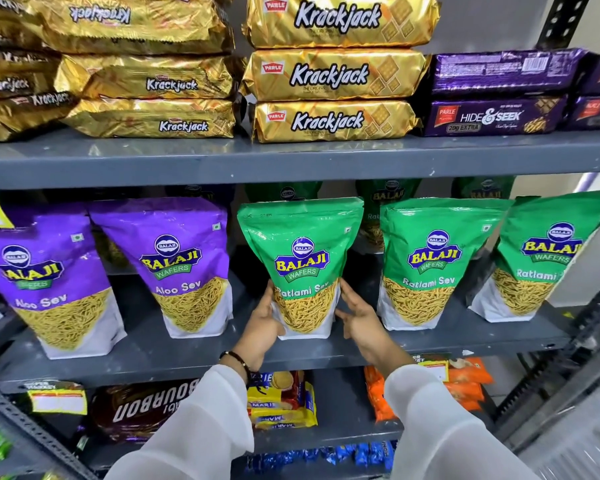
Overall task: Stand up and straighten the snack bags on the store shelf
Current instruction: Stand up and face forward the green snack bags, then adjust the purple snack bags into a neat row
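A green Balaji Ratlami Sev bag (302, 258) stands upright at the middle of the grey middle shelf (187, 355). My left hand (262, 327) presses its lower left side, fingers wrapped on the bag. My right hand (359, 317) is at its lower right side, fingers spread, touching or just off the edge. Two more green Ratlami Sev bags (430, 261) (541, 258) stand to the right, the far one leaning left. Two purple Aloo Sev bags (184, 265) (49, 278) stand to the left, slightly tilted.
Gold Krackjack packs (333, 74) and purple Hide & Seek packs (492, 116) are stacked on the upper shelf. More green bags stand behind the front row. Biscuit packs (281, 400) and a Bourbon pack (146, 407) lie on the lower shelf. A metal upright (561, 368) frames the right side.
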`<control>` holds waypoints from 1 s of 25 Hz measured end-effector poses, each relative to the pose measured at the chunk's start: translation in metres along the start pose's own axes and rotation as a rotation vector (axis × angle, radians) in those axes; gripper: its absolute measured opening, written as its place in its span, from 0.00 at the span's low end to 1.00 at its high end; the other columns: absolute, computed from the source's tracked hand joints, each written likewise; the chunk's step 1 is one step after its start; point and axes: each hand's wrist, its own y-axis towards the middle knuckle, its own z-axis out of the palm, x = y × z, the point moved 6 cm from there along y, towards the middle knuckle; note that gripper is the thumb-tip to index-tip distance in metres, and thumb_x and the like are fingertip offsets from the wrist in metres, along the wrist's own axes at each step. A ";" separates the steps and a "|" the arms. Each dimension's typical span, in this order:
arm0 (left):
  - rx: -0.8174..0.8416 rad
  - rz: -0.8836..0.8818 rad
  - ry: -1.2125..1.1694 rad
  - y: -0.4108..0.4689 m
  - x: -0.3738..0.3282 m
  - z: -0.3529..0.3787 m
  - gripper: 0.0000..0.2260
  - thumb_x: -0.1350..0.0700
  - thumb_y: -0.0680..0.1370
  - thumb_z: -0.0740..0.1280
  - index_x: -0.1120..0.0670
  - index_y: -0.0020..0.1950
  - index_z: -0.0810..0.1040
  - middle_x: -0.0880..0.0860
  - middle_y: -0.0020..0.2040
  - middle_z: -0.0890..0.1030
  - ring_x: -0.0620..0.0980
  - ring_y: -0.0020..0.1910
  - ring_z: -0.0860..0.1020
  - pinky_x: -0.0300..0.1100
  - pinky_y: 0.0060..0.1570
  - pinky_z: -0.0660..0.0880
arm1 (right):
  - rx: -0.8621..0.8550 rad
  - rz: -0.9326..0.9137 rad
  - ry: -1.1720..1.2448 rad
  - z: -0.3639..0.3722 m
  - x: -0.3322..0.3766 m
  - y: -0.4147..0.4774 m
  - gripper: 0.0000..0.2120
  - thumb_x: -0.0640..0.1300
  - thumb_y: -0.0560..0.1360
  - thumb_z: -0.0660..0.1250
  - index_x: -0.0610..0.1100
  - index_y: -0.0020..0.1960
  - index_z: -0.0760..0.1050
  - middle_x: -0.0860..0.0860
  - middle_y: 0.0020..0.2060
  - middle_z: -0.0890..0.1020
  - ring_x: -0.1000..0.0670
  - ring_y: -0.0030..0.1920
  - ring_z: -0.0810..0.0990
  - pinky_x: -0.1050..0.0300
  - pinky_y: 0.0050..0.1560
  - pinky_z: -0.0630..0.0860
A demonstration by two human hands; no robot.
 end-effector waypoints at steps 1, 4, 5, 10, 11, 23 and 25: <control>0.006 -0.001 0.006 0.000 0.001 0.000 0.44 0.78 0.65 0.55 0.48 0.75 0.53 0.46 0.71 0.65 0.50 0.71 0.64 0.55 0.68 0.65 | -0.005 0.006 0.000 0.001 0.000 -0.001 0.43 0.17 0.66 0.48 0.51 0.72 0.56 0.55 0.68 0.66 0.43 0.69 0.69 0.67 0.19 0.62; 0.028 0.007 0.021 -0.002 0.001 0.000 0.44 0.78 0.65 0.55 0.47 0.75 0.52 0.47 0.73 0.63 0.51 0.72 0.62 0.57 0.70 0.64 | -0.023 0.002 -0.011 0.002 0.000 -0.001 0.43 0.17 0.66 0.48 0.51 0.73 0.55 0.55 0.64 0.67 0.43 0.67 0.70 0.67 0.19 0.63; 0.035 0.011 0.024 -0.001 0.001 -0.002 0.44 0.79 0.65 0.55 0.47 0.75 0.52 0.46 0.73 0.63 0.50 0.72 0.62 0.58 0.70 0.63 | -0.033 -0.002 -0.017 0.003 0.000 0.000 0.43 0.18 0.66 0.48 0.52 0.73 0.55 0.55 0.64 0.68 0.43 0.66 0.71 0.67 0.19 0.63; -0.026 0.072 0.035 -0.003 -0.004 -0.017 0.46 0.78 0.65 0.58 0.44 0.75 0.49 0.48 0.78 0.52 0.52 0.76 0.54 0.57 0.67 0.67 | -0.151 -0.029 0.056 0.000 0.002 -0.011 0.41 0.16 0.66 0.48 0.45 0.73 0.57 0.52 0.63 0.68 0.50 0.63 0.67 0.72 0.24 0.68; -0.072 0.070 0.015 -0.008 -0.005 -0.022 0.44 0.78 0.66 0.58 0.46 0.75 0.51 0.49 0.77 0.53 0.53 0.75 0.55 0.55 0.66 0.69 | -0.246 -0.062 0.102 -0.004 0.001 -0.015 0.36 0.16 0.67 0.49 0.41 0.69 0.63 0.49 0.59 0.73 0.50 0.58 0.71 0.73 0.25 0.68; -0.486 0.309 -0.231 -0.064 -0.039 -0.129 0.17 0.75 0.72 0.58 0.59 0.54 0.73 0.55 0.48 0.76 0.38 0.40 0.79 0.24 0.37 0.74 | -0.069 0.007 0.286 0.112 0.039 -0.047 0.15 0.26 0.70 0.56 0.41 0.45 0.76 0.49 0.38 0.82 0.52 0.38 0.79 0.63 0.40 0.75; -0.528 0.280 -0.291 -0.068 -0.030 -0.161 0.19 0.76 0.71 0.57 0.57 0.54 0.71 0.56 0.50 0.74 0.37 0.38 0.78 0.24 0.34 0.73 | 0.018 0.062 0.259 0.132 0.030 -0.048 0.17 0.29 0.71 0.57 0.43 0.55 0.73 0.48 0.50 0.79 0.49 0.48 0.78 0.59 0.47 0.72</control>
